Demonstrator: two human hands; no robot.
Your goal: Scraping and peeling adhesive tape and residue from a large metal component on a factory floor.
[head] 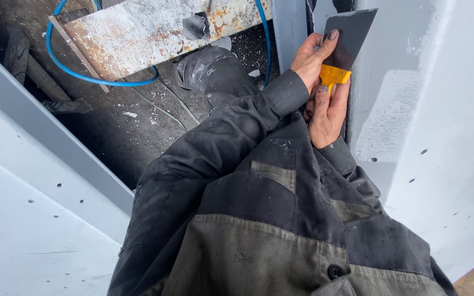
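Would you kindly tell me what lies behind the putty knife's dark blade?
Behind the putty knife stands the grey painted metal panel. The blade covers the panel's surface there, so that patch cannot be seen.

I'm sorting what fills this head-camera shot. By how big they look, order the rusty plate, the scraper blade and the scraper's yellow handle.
1. Rusty plate, clearly largest, though farther away.
2. Scraper blade.
3. Yellow handle, partly hidden by the left hand and right hand.

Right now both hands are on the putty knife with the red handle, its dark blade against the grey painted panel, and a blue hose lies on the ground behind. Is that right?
Not quite: the handle is yellow, not red, as the head view shows. Both the left hand and the right hand do grip the putty knife, its dark blade lies against the grey painted panel, and the blue hose lies on the ground behind.
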